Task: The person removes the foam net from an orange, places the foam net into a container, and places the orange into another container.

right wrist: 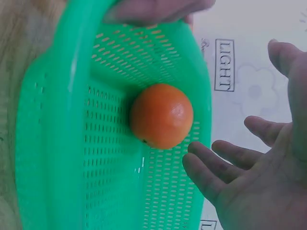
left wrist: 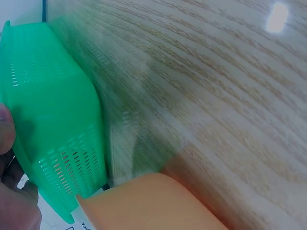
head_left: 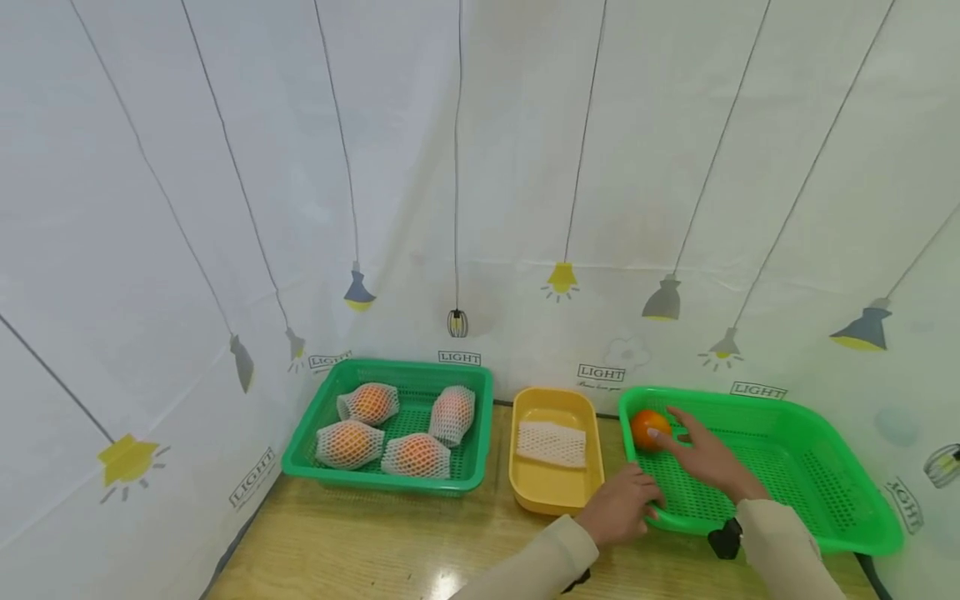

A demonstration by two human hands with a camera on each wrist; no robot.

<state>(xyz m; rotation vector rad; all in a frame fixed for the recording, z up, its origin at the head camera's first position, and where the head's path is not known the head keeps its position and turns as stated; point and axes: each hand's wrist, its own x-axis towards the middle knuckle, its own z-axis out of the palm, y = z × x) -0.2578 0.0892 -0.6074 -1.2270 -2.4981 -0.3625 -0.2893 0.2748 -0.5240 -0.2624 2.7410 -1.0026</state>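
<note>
An orange (right wrist: 162, 116) lies in the left end of the bright green basket (head_left: 780, 546). My right hand (head_left: 703, 457) reaches over this basket, its fingers spread and extended beside the fruit; in the right wrist view a gap shows between the fingertips (right wrist: 194, 146) and the orange. With my left hand (head_left: 618, 504) I grip the basket's near left rim, fingers curled over the edge. The left wrist view has this hand (left wrist: 17, 191) at its left border, against the basket's wall (left wrist: 62, 110).
A yellow tray (head_left: 555, 493) with white foam netting (head_left: 552, 443) stands left of the bright green basket. Farther left, a darker green basket (head_left: 457, 483) holds several fruits (head_left: 349, 443) in foam nets. Behind everything rises a lamp-printed wall covering (head_left: 510, 208).
</note>
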